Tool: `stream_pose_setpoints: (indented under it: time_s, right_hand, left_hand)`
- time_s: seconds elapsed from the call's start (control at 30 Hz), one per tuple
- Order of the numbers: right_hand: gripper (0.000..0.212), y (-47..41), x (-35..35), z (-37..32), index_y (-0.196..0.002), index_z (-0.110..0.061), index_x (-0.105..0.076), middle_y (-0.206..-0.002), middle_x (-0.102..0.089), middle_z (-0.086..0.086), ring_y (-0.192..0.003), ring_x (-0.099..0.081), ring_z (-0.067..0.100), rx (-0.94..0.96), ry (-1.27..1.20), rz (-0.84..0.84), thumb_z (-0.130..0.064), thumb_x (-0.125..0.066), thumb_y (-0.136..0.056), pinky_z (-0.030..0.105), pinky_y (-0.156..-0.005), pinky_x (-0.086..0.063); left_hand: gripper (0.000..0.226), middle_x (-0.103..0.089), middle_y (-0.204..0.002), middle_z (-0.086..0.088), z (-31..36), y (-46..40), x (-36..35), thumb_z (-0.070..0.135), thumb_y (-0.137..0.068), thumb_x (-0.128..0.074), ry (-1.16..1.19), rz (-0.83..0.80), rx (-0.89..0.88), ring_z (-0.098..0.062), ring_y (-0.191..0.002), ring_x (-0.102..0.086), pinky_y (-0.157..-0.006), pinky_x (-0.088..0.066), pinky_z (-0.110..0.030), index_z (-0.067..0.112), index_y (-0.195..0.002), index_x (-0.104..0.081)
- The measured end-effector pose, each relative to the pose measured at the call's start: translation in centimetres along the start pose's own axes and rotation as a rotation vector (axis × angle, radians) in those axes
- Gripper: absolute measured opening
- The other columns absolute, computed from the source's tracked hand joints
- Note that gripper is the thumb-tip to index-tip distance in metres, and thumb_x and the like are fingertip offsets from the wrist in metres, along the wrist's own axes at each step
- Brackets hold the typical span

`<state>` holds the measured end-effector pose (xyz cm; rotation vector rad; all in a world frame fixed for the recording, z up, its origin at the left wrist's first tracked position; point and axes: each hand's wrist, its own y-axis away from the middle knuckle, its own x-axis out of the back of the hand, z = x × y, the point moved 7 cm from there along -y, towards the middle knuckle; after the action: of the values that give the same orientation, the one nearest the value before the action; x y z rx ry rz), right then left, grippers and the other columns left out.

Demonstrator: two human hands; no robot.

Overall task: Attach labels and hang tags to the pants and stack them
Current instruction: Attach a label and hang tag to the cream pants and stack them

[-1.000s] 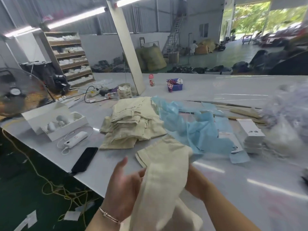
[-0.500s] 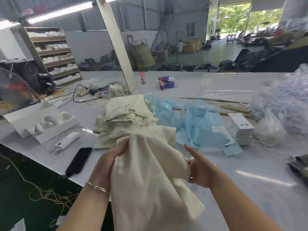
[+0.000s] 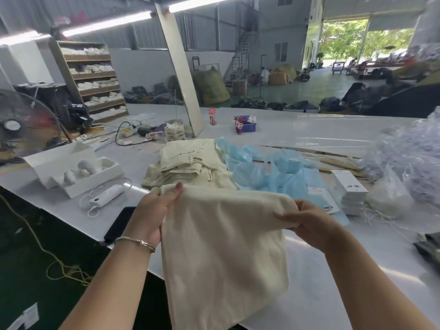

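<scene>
My feed is bright and evenly lit. Long fluorescent tubes (image 3: 107, 26) run overhead, and daylight pours through the open doorway (image 3: 345, 41) at far right, washing out the trees beyond. The white table (image 3: 321, 270) throws back soft streaks of glare. Shadows are faint. The wide lens bends the pillar (image 3: 178, 67) and shelves (image 3: 90, 77) outward. The right edge is smeared with blur, and the cloth in my hands (image 3: 152, 210) looks slightly soft.
</scene>
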<state>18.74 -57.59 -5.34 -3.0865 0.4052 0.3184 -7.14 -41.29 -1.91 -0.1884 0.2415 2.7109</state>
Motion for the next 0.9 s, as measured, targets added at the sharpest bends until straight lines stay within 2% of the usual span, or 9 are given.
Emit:
stream_pose_setpoints:
  time_s: [0.1,0.2,0.27,0.33,0.43,0.53,0.63,0.77,0.9]
  right_hand:
    - [0.024,0.3,-0.6,-2.3,-0.088,-0.001,-0.075,-0.087,-0.071,0.014,-0.081,-0.067,0.025,0.102,-0.014,0.049,-0.015,-0.077,-0.069,0.027,-0.07,-0.055]
    - [0.02,0.2,-2.7,-4.7,-0.088,-0.006,-0.076,-0.085,-0.071,0.01,-0.078,-0.067,0.019,0.193,-0.011,0.033,-0.019,-0.075,-0.073,0.024,-0.069,-0.054]
    - [0.022,0.2,-4.0,-5.9,-0.087,-0.006,-0.076,-0.083,-0.071,0.009,-0.076,-0.066,0.017,0.209,0.045,0.01,-0.021,-0.076,-0.071,0.022,-0.066,-0.053]
    - [0.023,0.4,-5.0,-6.9,-0.087,-0.006,-0.076,-0.082,-0.071,0.008,-0.075,-0.067,0.016,0.213,0.083,-0.035,-0.021,-0.076,-0.069,0.021,-0.064,-0.053]
    - [0.023,0.6,-5.0,-7.5,-0.085,-0.007,-0.076,-0.081,-0.071,0.008,-0.075,-0.067,0.016,0.216,0.126,-0.019,-0.021,-0.077,-0.067,0.021,-0.064,-0.053]
    - [0.024,0.5,-2.0,-6.6,-0.089,-0.005,-0.073,-0.084,-0.068,0.01,-0.079,-0.063,0.021,0.209,0.13,0.161,-0.021,-0.078,-0.071,0.03,-0.073,-0.049]
    - [0.018,1.3,2.7,-4.6,-0.099,-0.011,-0.067,-0.092,-0.068,0.006,-0.084,-0.062,0.019,0.193,0.221,0.455,-0.02,-0.072,-0.084,0.03,-0.075,-0.046]
    - [0.022,4.1,6.3,1.0,-0.107,-0.018,-0.06,-0.109,-0.064,0.004,-0.094,-0.059,0.014,0.02,0.247,0.588,-0.033,-0.062,-0.092,0.031,-0.072,-0.046]
    - [0.018,7.5,7.9,2.6,-0.106,-0.027,-0.06,-0.116,-0.062,0.0,-0.106,-0.059,0.013,0.008,0.124,0.587,-0.039,-0.051,-0.097,0.034,-0.084,-0.046]
  left_hand:
    - [0.056,-0.072,-0.092,-0.012,1.3,0.7,2.7,0.046,-0.06,-0.084,-0.313,0.212,-0.134,-0.025,-0.081,-0.066,-0.066,-0.049,-0.032,0.008,-0.096,-0.065]
    - [0.053,-0.06,-0.092,0.004,5.8,3.6,2.8,0.059,-0.071,-0.074,-0.911,0.495,-0.646,-0.019,-0.087,-0.057,-0.067,-0.043,-0.03,0.022,-0.104,-0.055]
    - [0.062,-0.053,-0.114,0.013,6.9,5.5,-1.9,0.075,-0.069,-0.062,-1.082,0.177,-0.865,-0.008,-0.109,-0.046,-0.087,-0.04,-0.027,0.038,-0.119,-0.057]
    - [0.072,-0.054,-0.123,0.019,5.5,5.9,-6.1,0.083,-0.058,-0.06,-1.238,-0.208,-0.743,-0.003,-0.119,-0.045,-0.101,-0.039,-0.029,0.043,-0.117,-0.06]
    - [0.055,-0.069,-0.089,0.009,3.2,5.1,-8.5,0.072,-0.062,-0.073,-1.34,-0.403,-0.431,-0.011,-0.09,-0.064,-0.082,-0.052,-0.036,0.027,-0.093,-0.068]
    - [0.052,-0.068,-0.076,-0.007,1.2,3.8,-10.0,0.059,-0.078,-0.068,-1.211,-0.459,-0.245,-0.023,-0.07,-0.063,-0.067,-0.049,-0.036,0.007,-0.08,-0.066]
    - [0.037,-0.055,-0.064,0.001,-0.4,2.4,-10.8,0.047,-0.082,-0.07,-0.958,-0.362,-0.05,-0.015,-0.056,-0.05,-0.055,-0.04,-0.026,0.016,-0.067,-0.056]
    - [0.024,-0.073,-0.081,-0.005,-1.0,1.8,-15.0,0.031,-0.092,-0.064,-0.481,-0.42,0.086,-0.019,-0.072,-0.069,-0.075,-0.057,-0.035,0.007,-0.093,-0.067]
    - [0.031,-0.071,-0.11,-0.015,1.0,3.7,-22.6,0.031,-0.097,-0.056,-0.164,-0.498,0.031,-0.024,-0.1,-0.068,-0.096,-0.053,-0.04,0.003,-0.105,-0.067]
